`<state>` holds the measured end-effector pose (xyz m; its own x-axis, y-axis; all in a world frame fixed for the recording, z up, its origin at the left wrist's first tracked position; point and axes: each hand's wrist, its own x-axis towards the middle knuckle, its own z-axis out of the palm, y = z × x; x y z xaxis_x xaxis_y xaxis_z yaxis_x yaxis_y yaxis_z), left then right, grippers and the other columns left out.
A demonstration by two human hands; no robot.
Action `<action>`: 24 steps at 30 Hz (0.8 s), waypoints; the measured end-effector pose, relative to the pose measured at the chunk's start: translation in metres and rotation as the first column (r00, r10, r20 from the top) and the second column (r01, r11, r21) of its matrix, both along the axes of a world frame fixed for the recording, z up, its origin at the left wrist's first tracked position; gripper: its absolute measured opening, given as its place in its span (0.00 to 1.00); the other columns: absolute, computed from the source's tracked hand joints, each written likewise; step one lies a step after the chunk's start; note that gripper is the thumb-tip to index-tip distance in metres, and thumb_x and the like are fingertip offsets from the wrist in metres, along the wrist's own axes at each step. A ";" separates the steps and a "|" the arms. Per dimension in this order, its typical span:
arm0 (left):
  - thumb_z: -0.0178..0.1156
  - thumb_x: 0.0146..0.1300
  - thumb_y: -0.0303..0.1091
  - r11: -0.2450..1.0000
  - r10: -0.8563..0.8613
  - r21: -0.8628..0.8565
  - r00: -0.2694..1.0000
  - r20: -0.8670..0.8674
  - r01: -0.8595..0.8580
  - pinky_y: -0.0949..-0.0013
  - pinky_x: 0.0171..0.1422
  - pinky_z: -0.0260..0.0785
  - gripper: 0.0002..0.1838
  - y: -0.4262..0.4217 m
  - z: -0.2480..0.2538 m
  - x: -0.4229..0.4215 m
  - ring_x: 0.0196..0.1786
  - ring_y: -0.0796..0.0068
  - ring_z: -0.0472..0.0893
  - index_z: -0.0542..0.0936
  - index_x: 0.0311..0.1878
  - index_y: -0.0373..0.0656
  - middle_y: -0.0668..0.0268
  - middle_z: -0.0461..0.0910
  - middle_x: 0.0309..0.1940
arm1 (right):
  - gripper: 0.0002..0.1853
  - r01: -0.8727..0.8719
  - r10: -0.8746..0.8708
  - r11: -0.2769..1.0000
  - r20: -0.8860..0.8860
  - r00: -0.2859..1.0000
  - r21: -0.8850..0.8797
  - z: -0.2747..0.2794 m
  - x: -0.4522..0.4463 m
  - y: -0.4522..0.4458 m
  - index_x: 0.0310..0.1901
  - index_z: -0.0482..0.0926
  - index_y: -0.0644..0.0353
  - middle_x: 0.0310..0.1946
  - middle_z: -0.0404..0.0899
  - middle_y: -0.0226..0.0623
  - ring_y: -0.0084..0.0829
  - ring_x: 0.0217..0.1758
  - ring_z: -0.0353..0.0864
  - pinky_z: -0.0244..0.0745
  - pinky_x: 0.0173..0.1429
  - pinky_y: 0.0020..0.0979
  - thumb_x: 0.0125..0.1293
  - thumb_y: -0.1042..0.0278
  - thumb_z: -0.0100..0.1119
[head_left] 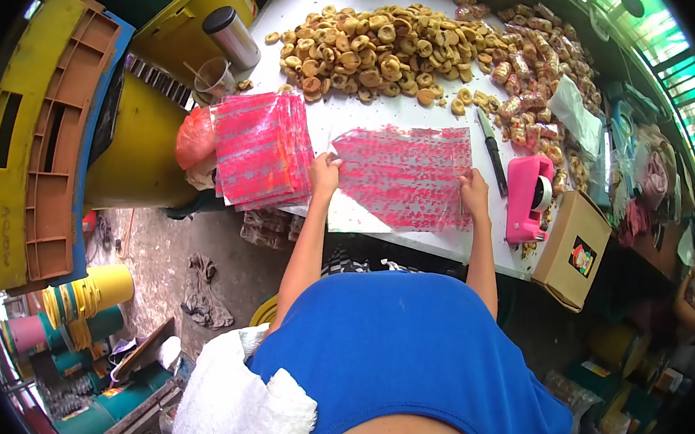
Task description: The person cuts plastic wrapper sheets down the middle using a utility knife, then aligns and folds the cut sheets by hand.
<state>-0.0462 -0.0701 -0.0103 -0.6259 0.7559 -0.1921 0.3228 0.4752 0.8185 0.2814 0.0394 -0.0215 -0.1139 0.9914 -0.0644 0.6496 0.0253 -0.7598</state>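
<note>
A clear plastic sheet printed in pink (406, 178) lies spread over the white table in front of me. My left hand (326, 172) is closed at its left edge, near the upper corner, and my right hand (474, 192) pinches its right edge. Just left of my left hand is a stack of similar pink sheets (262, 150). A knife with a black handle (493, 152) and a pink tape dispenser (527, 201) lie to the right of my right hand. Beyond the sheet rises a big pile of round, ring-like biscuits (383, 47).
Many wrapped biscuit rolls (535, 55) heap up at the table's right. A cardboard box (572, 250) sits at the front right corner. A tumbler (231, 38) and a plastic cup (213, 78) stand at the back left. Stacked crates (42, 168) rise on the left.
</note>
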 end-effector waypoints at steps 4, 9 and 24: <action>0.51 0.58 0.23 0.999 -0.039 -0.046 0.954 -0.297 0.026 0.51 0.44 0.72 0.15 0.006 0.006 0.009 0.41 0.44 0.81 0.75 0.48 0.31 0.43 0.81 0.36 | 0.09 -0.049 0.051 0.996 0.028 0.998 -0.072 0.026 -0.008 -0.006 0.37 0.72 0.67 0.32 0.81 0.48 0.39 0.36 0.82 0.74 0.42 0.35 0.60 0.71 0.60; 0.53 0.60 0.24 0.998 -0.051 -0.053 0.981 -0.185 0.042 0.50 0.45 0.71 0.11 0.012 0.006 0.014 0.42 0.42 0.80 0.74 0.45 0.30 0.41 0.80 0.34 | 0.11 -0.090 0.092 0.996 0.049 0.995 -0.027 0.012 0.000 0.001 0.38 0.73 0.66 0.32 0.81 0.48 0.40 0.35 0.82 0.74 0.41 0.35 0.59 0.71 0.62; 0.55 0.64 0.53 0.973 -0.051 0.232 0.967 0.250 -0.009 0.65 0.45 0.72 0.23 0.006 0.005 0.009 0.38 0.62 0.83 0.82 0.50 0.43 0.51 0.83 0.39 | 0.13 -0.466 0.438 0.882 0.240 0.866 0.073 0.089 -0.171 -0.066 0.42 0.72 0.64 0.30 0.78 0.52 0.53 0.35 0.79 0.73 0.40 0.50 0.60 0.64 0.53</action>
